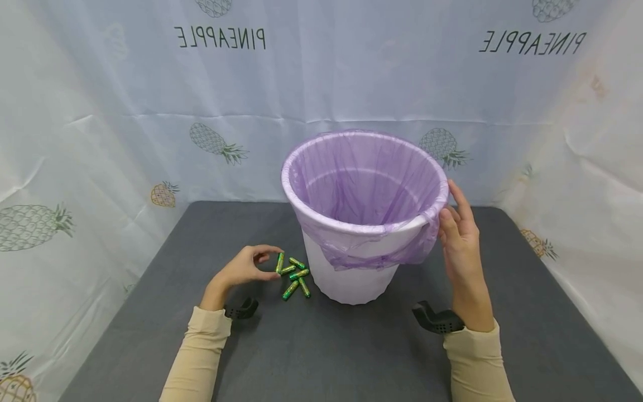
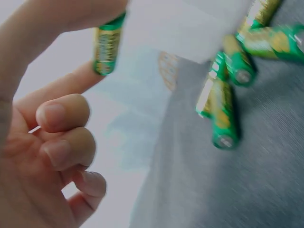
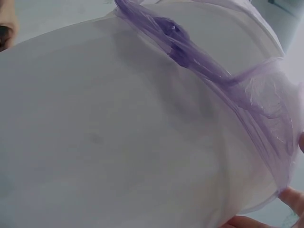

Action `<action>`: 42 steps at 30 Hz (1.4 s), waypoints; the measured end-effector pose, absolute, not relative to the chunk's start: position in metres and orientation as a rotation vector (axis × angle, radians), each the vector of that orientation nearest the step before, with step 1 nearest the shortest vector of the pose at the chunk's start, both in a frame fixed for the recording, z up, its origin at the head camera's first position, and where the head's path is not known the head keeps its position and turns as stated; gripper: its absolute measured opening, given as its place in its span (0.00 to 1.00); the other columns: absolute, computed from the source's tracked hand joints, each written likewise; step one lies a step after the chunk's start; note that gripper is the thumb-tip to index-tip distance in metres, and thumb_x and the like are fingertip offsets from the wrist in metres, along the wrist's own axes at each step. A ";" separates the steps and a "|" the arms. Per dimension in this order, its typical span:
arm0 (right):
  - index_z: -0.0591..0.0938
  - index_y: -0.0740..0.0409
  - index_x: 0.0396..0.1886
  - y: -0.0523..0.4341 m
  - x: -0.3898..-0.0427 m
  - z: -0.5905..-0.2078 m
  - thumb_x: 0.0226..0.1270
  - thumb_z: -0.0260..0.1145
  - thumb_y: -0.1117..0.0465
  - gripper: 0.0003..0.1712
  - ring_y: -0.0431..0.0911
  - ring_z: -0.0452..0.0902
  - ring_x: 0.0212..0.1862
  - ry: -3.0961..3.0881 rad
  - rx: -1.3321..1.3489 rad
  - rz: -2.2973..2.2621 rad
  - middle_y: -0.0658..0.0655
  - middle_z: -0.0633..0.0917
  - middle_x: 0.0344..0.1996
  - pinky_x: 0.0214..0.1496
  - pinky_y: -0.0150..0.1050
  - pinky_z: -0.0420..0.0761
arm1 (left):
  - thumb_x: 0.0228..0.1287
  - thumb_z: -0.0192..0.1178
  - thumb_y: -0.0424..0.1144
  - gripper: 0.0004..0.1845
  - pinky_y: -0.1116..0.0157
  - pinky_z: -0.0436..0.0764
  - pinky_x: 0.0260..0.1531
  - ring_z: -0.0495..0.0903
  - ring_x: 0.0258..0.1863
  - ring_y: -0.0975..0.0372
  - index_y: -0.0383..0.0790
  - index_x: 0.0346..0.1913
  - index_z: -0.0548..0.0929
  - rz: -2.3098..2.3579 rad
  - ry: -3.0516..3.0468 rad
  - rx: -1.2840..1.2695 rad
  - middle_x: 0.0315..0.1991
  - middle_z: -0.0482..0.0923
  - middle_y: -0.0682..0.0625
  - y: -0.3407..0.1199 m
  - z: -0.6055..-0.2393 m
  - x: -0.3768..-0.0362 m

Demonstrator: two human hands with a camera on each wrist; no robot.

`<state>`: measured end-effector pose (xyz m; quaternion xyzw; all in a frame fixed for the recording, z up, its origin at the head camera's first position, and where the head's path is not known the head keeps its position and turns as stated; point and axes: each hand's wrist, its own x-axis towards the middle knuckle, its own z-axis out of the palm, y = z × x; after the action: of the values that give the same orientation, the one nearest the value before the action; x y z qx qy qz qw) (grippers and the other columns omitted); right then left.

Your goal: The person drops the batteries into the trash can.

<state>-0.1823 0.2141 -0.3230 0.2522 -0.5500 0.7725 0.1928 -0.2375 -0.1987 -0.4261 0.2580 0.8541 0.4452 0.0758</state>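
Note:
My left hand [image 1: 246, 264] pinches a green and gold battery [image 1: 279, 263] between thumb and index finger; the other fingers are curled in the left wrist view. Several more green batteries [image 1: 299, 274] lie loosely grouped on the table just right of that hand, close to the base of a white trash bin [image 1: 346, 279]. A thin purple bag [image 1: 372, 195] lines the bin and folds over its rim. At the bin's right side, my right hand [image 1: 461, 240] touches the rim and bag from outside, its index finger extended upward. Part of that hand is cropped in the right wrist view.
The dark grey table [image 1: 331, 357] carries the bin and batteries. White curtains [image 1: 125, 84] with pineapple prints hang behind it and at both sides. Each wrist wears a black strap mount [image 1: 437, 319].

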 end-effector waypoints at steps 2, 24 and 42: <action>0.60 0.55 0.74 0.214 -0.182 -0.323 0.75 0.52 0.65 0.30 0.35 0.79 0.42 -1.549 0.708 2.153 0.47 0.85 0.45 0.46 0.26 0.77 | 0.51 0.73 0.35 0.27 0.68 0.64 0.27 0.58 0.23 0.68 0.32 0.55 0.80 1.371 2.583 0.801 0.24 0.59 0.49 -0.197 -0.420 -0.238; 0.64 0.54 0.73 0.216 -0.182 -0.322 0.74 0.54 0.64 0.29 0.33 0.79 0.44 -1.653 0.632 1.995 0.43 0.86 0.47 0.49 0.23 0.77 | 0.49 0.72 0.30 0.23 0.68 0.62 0.29 0.57 0.26 0.66 0.37 0.52 0.81 1.505 2.826 1.006 0.25 0.57 0.54 -0.188 -0.340 -0.228; 0.62 0.55 0.73 0.216 -0.183 -0.324 0.74 0.54 0.65 0.30 0.33 0.76 0.39 -1.625 0.667 2.017 0.43 0.86 0.44 0.45 0.24 0.75 | 0.47 0.71 0.26 0.23 0.67 0.58 0.28 0.57 0.26 0.66 0.37 0.50 0.83 1.633 2.895 1.125 0.24 0.56 0.49 -0.183 -0.304 -0.232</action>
<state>-0.1827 0.2157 -0.3235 0.2425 -0.5911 0.7337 0.2312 -0.2321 -0.1825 -0.3045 0.3152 0.8111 0.4577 -0.1826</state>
